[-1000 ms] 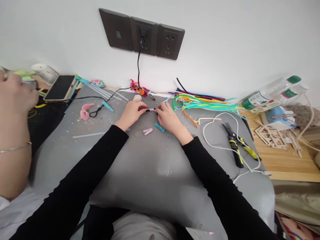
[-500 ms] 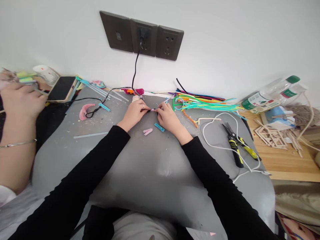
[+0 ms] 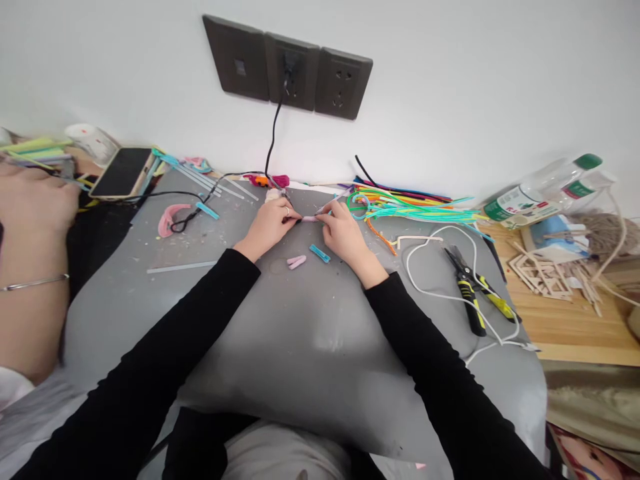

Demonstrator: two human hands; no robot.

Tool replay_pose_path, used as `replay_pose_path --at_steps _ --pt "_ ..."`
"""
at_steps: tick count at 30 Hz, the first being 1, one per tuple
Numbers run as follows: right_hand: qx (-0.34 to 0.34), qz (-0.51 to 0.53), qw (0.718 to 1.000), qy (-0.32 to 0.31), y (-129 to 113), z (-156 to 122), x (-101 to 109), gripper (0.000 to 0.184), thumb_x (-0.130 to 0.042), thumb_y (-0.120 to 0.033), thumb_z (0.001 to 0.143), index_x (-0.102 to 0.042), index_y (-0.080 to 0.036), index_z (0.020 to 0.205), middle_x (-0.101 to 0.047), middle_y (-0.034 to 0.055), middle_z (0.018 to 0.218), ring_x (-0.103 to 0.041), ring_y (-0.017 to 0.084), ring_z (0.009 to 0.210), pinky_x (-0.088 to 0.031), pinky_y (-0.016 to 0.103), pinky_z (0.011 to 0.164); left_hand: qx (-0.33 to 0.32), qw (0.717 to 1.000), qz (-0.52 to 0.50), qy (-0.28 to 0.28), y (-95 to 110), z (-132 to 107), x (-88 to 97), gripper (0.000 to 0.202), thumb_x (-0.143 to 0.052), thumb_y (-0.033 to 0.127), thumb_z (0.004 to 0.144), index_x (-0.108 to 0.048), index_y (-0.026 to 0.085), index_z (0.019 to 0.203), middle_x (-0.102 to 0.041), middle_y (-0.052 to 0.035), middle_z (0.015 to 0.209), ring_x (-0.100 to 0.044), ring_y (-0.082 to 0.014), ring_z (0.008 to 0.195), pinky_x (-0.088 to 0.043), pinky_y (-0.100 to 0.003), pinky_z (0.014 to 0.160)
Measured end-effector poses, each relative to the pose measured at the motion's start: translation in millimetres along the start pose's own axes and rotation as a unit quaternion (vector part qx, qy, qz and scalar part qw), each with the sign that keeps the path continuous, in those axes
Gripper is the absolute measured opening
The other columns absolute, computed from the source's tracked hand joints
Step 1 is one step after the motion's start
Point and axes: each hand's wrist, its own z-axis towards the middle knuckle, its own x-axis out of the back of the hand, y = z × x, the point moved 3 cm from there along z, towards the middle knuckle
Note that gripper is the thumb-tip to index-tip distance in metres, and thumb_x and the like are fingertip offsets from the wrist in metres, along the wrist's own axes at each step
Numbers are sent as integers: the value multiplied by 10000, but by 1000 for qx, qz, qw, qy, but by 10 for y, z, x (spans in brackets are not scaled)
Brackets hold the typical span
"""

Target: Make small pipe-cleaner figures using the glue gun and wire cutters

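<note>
My left hand [image 3: 270, 223] pinches one end of a short stretch of pale lilac pipe cleaner [image 3: 309, 219]. The fingertips of my right hand [image 3: 343, 230] are closed on the other side of that stretch. Another lilac length slants up behind the right fingers; whether it is the same piece I cannot tell. Just below my hands lie a pink clothespin [image 3: 297, 262] and a blue clothespin [image 3: 319, 253] on the grey table mat [image 3: 300, 320]. Beyond the right hand is a bundle of coloured pipe cleaners [image 3: 415, 208].
Pliers [image 3: 467, 290] lie at the right beside a looped white cable [image 3: 409, 267]. A glue stick [image 3: 181, 267] rests at left, near a black cord [image 3: 180, 228] and pink band [image 3: 167, 220]. Another person's hand [image 3: 37, 200] is at far left by a phone [image 3: 123, 173]. Bottles [image 3: 520, 200] stand right.
My right hand has shifted slightly to the right, away from the left, and more of the lilac pipe cleaner shows between them. The other person's hand has moved left and down.
</note>
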Motion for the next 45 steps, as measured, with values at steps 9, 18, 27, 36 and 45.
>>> replay_pose_path --at_steps 9,18,27,36,45 --pt "28 -43 999 -12 -32 0 -20 347 -467 -39 908 -784 -139 1009 -624 189 1170 -514 328 1106 -534 505 969 -36 999 20 -19 68 -39 49 313 -554 315 960 -834 176 946 -697 -95 977 -659 -232 909 -548 -394 856" --pt "-45 109 984 132 142 40 49 284 -487 -96 961 -651 -166 1181 -651 137 1107 -614 259 1018 -533 412 929 -28 999 23 -32 64 -32 34 322 -544 325 952 -830 178 956 -692 -106 996 -654 -244 923 -542 -407 862" --pt "-161 263 928 209 291 70 72 122 -650 -228 909 -578 -222 811 -665 14 797 -586 176 764 -483 302 719 -28 999 21 -18 82 -36 48 324 -534 317 953 -828 181 957 -703 -100 996 -656 -235 905 -542 -394 836" --pt "-173 322 916 164 266 69 38 211 -590 -285 958 -527 -231 765 -581 -34 661 -540 145 622 -420 289 663 -23 999 21 -24 80 -36 45 312 -544 307 947 -830 183 970 -702 -103 1007 -652 -244 927 -547 -405 853" --pt "-147 241 949 137 233 60 51 481 -615 -544 985 -415 -243 668 -479 -46 601 -426 132 579 -356 287 606 -27 999 24 -30 72 -23 38 330 -530 315 947 -830 184 988 -702 -103 1005 -651 -242 930 -549 -405 863"
